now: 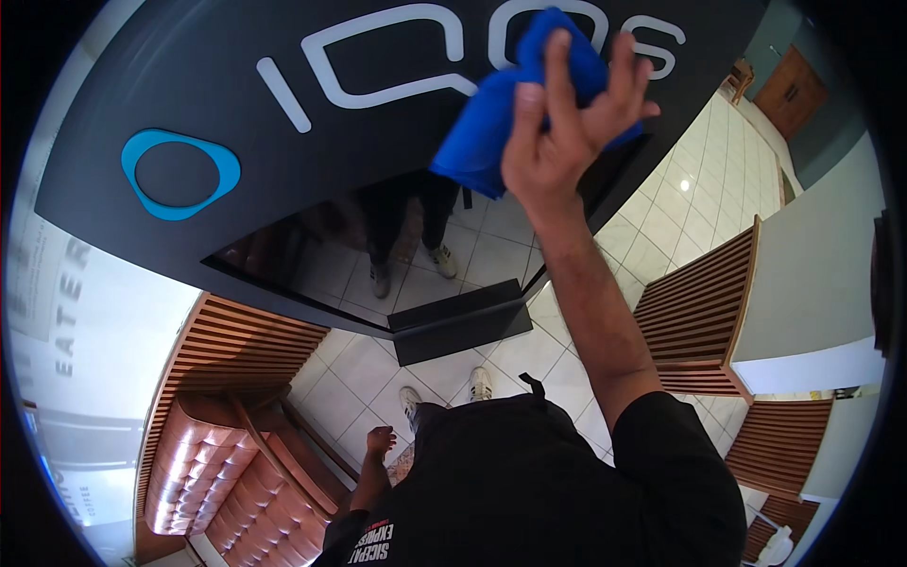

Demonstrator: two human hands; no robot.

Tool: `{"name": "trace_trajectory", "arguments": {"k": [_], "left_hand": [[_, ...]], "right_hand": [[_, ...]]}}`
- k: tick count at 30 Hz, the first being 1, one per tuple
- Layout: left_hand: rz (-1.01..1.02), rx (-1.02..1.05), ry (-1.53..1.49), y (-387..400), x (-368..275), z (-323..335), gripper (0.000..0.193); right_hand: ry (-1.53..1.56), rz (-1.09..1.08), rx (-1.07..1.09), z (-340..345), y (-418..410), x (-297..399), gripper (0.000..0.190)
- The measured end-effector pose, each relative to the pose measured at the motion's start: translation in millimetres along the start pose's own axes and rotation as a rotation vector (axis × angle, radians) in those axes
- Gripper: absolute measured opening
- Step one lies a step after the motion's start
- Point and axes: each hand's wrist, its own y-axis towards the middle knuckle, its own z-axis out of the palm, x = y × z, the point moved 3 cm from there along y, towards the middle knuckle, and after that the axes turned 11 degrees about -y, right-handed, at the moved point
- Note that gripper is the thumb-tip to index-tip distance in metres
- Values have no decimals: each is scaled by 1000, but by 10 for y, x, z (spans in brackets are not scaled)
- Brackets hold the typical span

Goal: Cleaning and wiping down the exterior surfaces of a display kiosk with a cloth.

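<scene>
My right hand (567, 120) is raised with its fingers spread over a folded blue cloth (475, 135), pressing it against the dark display panel (283, 156). The cloth covers part of the large white raised lettering (382, 99) near the panel's top. A blue rounded ring emblem (228, 173) is at the panel's left. Below the lettering, a glossy black screen (326, 255) reflects legs and shoes. My left hand (381, 440) hangs low beside my body, fingers loosely curled, with nothing visible in it.
A black ledge (460, 326) juts from the panel's foot above the white tiled floor (354, 375). A tufted brown leather sofa (234, 468) stands at lower left beside wooden slats (220, 347). Slatted partitions (701, 305) stand at right, and a wooden door (790, 92) is farther back.
</scene>
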Motion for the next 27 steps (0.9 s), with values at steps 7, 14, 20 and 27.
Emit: {"name": "trace_trajectory", "arguments": {"k": [7, 14, 20, 27], "left_hand": [[114, 11, -113, 22, -248, 115, 23], [140, 26, -131, 64, -324, 212, 27], [96, 23, -110, 111, -128, 85, 27], [64, 28, -81, 53, -60, 45, 26]], "right_hand": [[-76, 5, -45, -22, 158, -126, 35], [-90, 21, -65, -29, 191, -131, 37], [-77, -22, 66, -63, 76, 37, 38], [-13, 11, 75, -10, 0, 238, 36]]}}
